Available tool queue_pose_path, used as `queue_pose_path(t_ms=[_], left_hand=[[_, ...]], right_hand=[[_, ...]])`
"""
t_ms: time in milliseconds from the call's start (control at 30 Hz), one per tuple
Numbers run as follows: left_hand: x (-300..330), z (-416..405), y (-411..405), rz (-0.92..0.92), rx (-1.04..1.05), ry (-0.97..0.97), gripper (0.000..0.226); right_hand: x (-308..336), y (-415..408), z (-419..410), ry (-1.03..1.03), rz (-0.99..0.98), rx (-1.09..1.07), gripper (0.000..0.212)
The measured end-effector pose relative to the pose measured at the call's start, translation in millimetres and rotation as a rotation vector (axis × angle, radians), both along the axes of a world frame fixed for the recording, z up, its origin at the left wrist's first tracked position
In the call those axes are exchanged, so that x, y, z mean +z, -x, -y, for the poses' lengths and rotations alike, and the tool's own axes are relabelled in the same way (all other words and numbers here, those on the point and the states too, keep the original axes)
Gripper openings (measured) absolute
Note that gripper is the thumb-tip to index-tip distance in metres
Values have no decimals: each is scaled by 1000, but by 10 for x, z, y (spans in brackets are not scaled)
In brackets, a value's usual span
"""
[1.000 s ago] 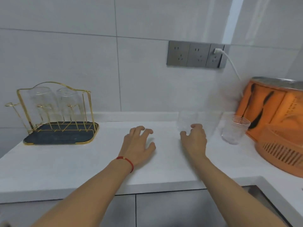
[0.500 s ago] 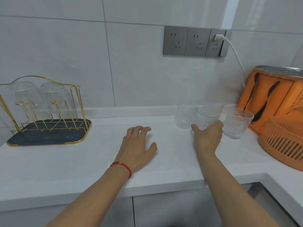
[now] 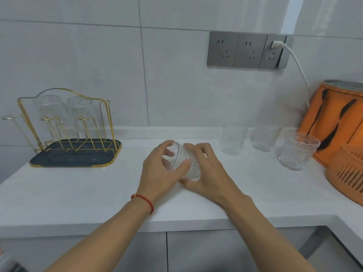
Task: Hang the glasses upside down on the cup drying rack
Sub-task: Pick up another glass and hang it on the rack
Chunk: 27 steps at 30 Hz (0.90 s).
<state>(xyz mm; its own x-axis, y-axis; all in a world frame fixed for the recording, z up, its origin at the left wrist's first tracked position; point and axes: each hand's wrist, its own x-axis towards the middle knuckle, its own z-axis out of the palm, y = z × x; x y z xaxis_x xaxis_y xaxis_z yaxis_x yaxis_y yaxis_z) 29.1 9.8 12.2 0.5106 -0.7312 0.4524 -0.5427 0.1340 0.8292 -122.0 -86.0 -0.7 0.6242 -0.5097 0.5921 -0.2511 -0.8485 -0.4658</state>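
Note:
A ribbed clear glass (image 3: 183, 162) lies tilted on its side between my hands, just above the white counter. My left hand (image 3: 161, 173) grips its left end and my right hand (image 3: 212, 173) cups its right end. The gold wire cup drying rack (image 3: 64, 122) on a dark tray (image 3: 74, 159) stands at the far left, with two glasses (image 3: 64, 112) hanging upside down on its pegs. Upright by the wall on the right stand two plain glasses (image 3: 232, 140) (image 3: 264, 138) and a ribbed glass (image 3: 297, 152).
An orange bag (image 3: 334, 122) and an orange slotted basket (image 3: 347, 177) fill the right end of the counter. A grey socket strip (image 3: 247, 50) with a white cable is on the tiled wall. The counter's front edge runs under my forearms.
My right hand took a ribbed glass from the group by the wall and brought it left to the middle. My left hand rose off the counter and took hold of it too.

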Motion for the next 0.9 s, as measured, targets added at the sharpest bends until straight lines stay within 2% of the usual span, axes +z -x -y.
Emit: queue_pose_path(t_ms=[67, 133, 167, 233, 333, 433, 467, 600, 733, 900], left_hand=[[47, -95, -149, -193, -4, 35, 62], [126, -206, -327, -400, -89, 56, 59], [162, -261, -415, -433, -116, 57, 58], [180, -358, -594, -354, -120, 23, 60], [111, -515, -890, -129, 56, -50, 52], [-71, -616, -1213, 298, 369, -197, 35], [-108, -620, -1265, 381, 441, -269, 34], [-195, -489, -1246, 596, 478, -503, 40], [-226, -460, -1261, 602, 498, -559, 42], [-227, -461, -1270, 611, 503, -548, 38]], right_hand=[[45, -82, -72, -265, 92, 60, 87], [146, -219, -129, -672, 165, 181, 72], [192, -315, -135, -836, 148, 243, 66], [287, -545, -157, -948, 133, 313, 59], [443, -842, -137, -881, 182, 250, 46], [720, -1068, 1, -763, 233, 100, 44], [844, -1144, 60, -722, 243, 71, 45], [1335, -1476, 244, -546, 159, 36, 51], [1722, -1884, 341, -350, 6, 55, 53], [1946, -2381, 455, -244, -193, 45, 75]])
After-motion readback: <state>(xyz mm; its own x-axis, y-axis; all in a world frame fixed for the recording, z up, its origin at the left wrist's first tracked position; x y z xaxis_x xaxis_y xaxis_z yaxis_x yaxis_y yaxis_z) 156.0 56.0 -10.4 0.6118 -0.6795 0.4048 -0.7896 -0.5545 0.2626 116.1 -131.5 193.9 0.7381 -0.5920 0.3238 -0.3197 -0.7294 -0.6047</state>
